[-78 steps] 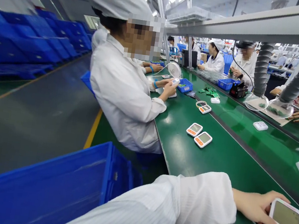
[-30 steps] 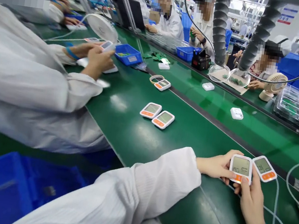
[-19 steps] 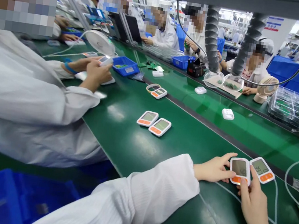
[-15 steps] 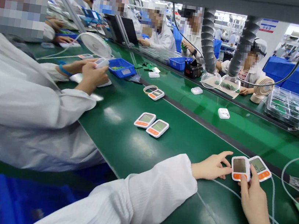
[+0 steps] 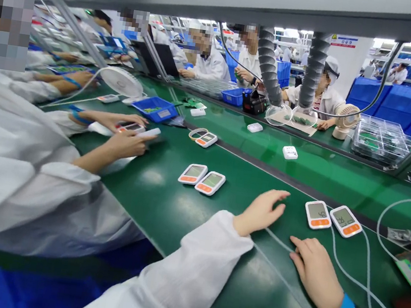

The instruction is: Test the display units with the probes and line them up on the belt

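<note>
Left meter (image 5: 318,214) lies face-up on counter (image 5: 167,210), presumably for reading, right meter (image 5: 346,221) beside it, left hand (image 5: 262,210) to its left, right hand (image 5: 315,266) nearside of it, fingers of both loosely parted, nothing visibly held.

The green bench (image 5: 167,207) bears two white-orange devices (image 5: 318,214), another pair (image 5: 210,182) further left, and a blue tray (image 5: 172,111).

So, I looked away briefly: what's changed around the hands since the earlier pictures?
The left hand and right hand let go of the meter, which now lies beside a second meter. The left drew off leftward, the right back toward the wearer. The pair of meters farther left stayed put.
</note>
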The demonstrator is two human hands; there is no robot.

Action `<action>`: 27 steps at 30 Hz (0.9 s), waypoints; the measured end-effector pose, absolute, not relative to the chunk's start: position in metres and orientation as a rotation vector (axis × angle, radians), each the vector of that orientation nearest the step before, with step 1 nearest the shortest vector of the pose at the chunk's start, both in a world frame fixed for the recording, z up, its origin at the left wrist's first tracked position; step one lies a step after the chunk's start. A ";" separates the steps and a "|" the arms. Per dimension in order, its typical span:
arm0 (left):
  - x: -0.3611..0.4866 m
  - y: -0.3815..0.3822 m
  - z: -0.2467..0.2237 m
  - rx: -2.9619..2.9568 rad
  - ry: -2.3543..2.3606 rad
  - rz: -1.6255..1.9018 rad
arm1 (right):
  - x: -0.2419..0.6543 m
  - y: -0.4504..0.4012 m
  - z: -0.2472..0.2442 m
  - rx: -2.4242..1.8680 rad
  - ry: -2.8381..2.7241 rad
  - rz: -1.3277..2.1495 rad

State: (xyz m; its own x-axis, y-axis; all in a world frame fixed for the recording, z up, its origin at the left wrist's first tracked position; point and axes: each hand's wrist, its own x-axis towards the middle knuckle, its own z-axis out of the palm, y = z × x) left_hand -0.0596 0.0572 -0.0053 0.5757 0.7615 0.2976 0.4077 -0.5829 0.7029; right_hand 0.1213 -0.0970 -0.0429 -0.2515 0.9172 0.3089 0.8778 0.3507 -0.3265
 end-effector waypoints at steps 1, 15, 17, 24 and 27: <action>-0.076 0.065 -0.005 2.326 1.041 0.876 | 0.122 -0.097 -0.044 -1.565 -2.180 0.143; -0.162 0.086 -0.042 2.485 1.578 0.696 | 0.113 -0.097 -0.026 -1.397 -2.369 0.200; -0.139 0.080 -0.032 2.303 1.475 0.730 | 0.113 -0.095 -0.026 -1.480 -2.304 0.218; -0.033 0.040 -0.006 1.224 0.721 1.029 | 0.117 -0.095 -0.032 -1.506 -2.140 0.264; -0.014 0.028 -0.015 1.037 0.628 1.022 | 0.123 -0.096 -0.035 -1.477 -1.984 0.309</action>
State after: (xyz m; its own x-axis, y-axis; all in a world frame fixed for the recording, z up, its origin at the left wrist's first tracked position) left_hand -0.0142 0.0282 -0.0149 0.4194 0.9072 0.0316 -0.3817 0.1447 0.9129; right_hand 0.1229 -0.0961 -0.0345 -0.1655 0.9223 0.3493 0.7726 0.3414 -0.5353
